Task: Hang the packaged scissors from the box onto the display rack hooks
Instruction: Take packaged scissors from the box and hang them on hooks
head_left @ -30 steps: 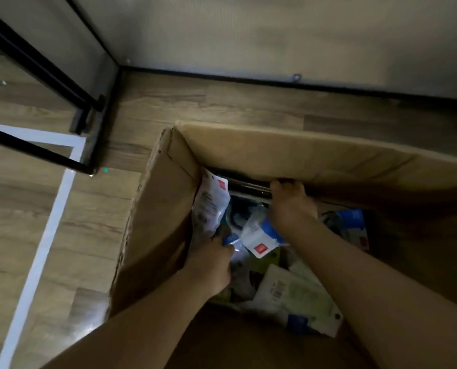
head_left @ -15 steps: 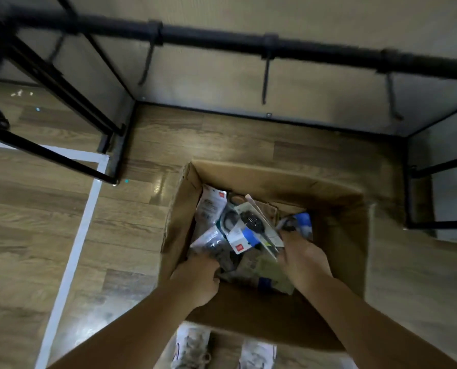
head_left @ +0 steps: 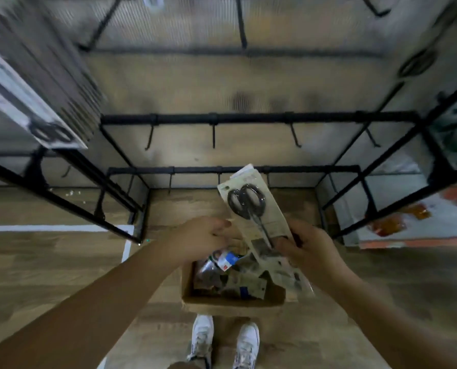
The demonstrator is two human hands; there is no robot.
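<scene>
My right hand (head_left: 308, 247) grips a long pale card with black-handled packaged scissors (head_left: 251, 206), held upright above the cardboard box (head_left: 232, 302). My left hand (head_left: 198, 241) hovers beside the card's left edge, fingers spread, its fingertips at or near the card. The box on the floor holds several more scissor packs (head_left: 228, 262), some with blue and red labels. The black display rack (head_left: 248, 118) stands ahead, with bare hooks (head_left: 213, 135) on its middle bar and lower bar (head_left: 222, 170).
Packs of scissors (head_left: 33, 83) hang on the rack's upper left. More goods hang at the far right (head_left: 453, 129). My white shoes (head_left: 223, 339) stand just behind the box on a wood floor with a white tape line (head_left: 54, 228).
Both hands have come up out of the box; my right hand now holds a long scissors card. My view has risen and the rack's upper bars and hooks have come into sight.
</scene>
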